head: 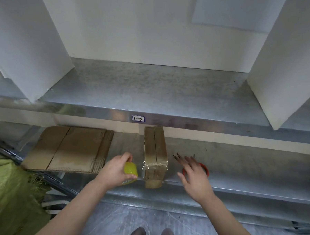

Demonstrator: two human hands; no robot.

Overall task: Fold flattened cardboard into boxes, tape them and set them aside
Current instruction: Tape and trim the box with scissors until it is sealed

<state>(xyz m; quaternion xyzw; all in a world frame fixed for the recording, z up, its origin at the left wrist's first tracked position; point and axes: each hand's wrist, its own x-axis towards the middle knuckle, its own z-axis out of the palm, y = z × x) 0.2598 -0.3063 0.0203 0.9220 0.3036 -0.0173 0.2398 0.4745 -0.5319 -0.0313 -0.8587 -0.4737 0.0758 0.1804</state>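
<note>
Box (155,153) between hands, long axis pointing away. Left hand (115,171), nearer, grips tape roll (130,168); right hand (193,176) spread open.

Upper shelf (149,92) caps headroom over lower shelf (242,159). Box (155,149) stands mid-shelf, overhanging the edge. Cardboard (68,149) fills the left end. Gap between them taken by my left grip (115,171) and tape (130,167). Right of box: red ring (205,168) partly under right grip (194,178), then bare shelf.
</note>
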